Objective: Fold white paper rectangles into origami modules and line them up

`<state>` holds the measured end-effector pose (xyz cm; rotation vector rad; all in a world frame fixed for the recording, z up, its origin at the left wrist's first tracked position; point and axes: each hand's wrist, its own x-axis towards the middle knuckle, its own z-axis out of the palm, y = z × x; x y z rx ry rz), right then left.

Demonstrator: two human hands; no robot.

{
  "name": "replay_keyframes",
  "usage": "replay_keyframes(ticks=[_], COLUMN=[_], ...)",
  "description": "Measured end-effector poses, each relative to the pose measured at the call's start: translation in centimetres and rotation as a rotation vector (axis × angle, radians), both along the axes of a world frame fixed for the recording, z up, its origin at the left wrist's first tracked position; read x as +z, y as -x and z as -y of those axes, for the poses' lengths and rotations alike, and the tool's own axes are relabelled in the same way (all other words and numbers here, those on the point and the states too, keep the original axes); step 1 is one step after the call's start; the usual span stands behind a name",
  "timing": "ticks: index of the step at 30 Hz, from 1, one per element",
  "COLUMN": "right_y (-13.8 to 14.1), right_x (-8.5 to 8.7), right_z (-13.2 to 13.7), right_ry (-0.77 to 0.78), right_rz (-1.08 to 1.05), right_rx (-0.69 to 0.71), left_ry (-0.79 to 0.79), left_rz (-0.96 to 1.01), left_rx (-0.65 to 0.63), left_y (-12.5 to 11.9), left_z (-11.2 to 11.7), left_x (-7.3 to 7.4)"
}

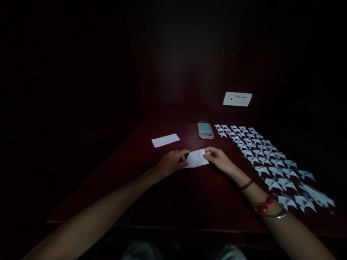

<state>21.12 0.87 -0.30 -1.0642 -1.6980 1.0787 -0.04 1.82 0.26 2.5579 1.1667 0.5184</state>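
Between my two hands is a small piece of white paper [195,159] with lines of print on it and a slanted fold at its left end. My left hand [172,162] pinches the paper's left end between thumb and fingers. At the right end, my right hand [218,158] grips it with thumb and forefinger. A short stack of white paper strips [165,140] lies on the table just beyond my left hand. Rows of folded white paper figures [257,153] spread over the table to the right of my right hand.
A phone [205,130] lies on the dark red table [130,173] toward the back. Behind it, a white socket plate [238,99] is fixed to the wall. Long white paper strips [317,194] lie beside the figures at the right. The surroundings are very dark.
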Motion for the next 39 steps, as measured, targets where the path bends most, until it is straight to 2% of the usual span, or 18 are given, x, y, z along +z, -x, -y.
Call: replay_keyframes(ticks=[7,14,19,23,25,29,34,36,39], right_y=[0.0,-0.1,0.1,-0.3,-0.6,-1.1,-1.2,-1.1,-1.2], right_x=[0.0,-0.2,0.2,-0.1,-0.4,-0.9,-1.1,-1.3,-1.5], right_z=[-0.1,-0.1,0.2,-0.2,-0.5,-0.9,-1.0,-1.1,-1.2], right_ry=[0.005,-0.002,0.019,0.033,0.034,-0.001,-0.088,-0.113,-0.141], right_rz=[0.025,0.027,0.045,0.043,0.024,0.013,0.141,0.208,0.268], right_rx=[0.016,0.017,0.002,-0.058,-0.104,-0.172,-0.110,-0.105,-0.182], left_ry=[-0.105,0.014,-0.088,-0.211,-0.221,-0.167,-0.247,-0.313,-0.341], left_rz=[-0.073,0.041,0.032,0.034,0.044,-0.033,-0.176,-0.182,-0.192], left_rx=[0.017,-0.026,-0.038,0.050,0.114,0.144,0.084,0.008,-0.162], left_y=[-0.2,0.1,0.0,0.2,0.4,0.5,-0.2,-0.3,-0.2], left_z=[0.7,-0.4,-0.1,0.2,0.1,0.1,0.6,0.7,0.7], left_x=[0.7,-0.4,-0.1,1.0,1.3,0.7,-0.4,-0.2,0.0])
